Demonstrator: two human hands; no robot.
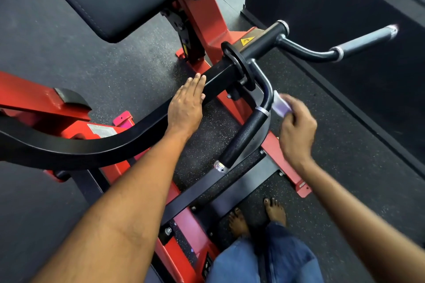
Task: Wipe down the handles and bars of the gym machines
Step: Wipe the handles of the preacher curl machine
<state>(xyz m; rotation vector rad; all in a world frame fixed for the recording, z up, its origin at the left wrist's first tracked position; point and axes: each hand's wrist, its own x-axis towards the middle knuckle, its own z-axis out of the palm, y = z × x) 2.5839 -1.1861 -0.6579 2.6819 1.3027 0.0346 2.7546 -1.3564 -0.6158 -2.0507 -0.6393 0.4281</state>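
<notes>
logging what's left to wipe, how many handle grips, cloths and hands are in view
handle grips: 2, near black grip, far grey grip
cloths: 1, pale cloth held in right hand
hands: 2, with left hand
total: 5

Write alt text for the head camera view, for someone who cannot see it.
Seen from above, a person's right hand pinches a pale purple cloth against the bend of a black gym machine handle. The left hand rests flat on the black lever arm. Below are a red frame, speckled rubber floor and bare feet.
</notes>
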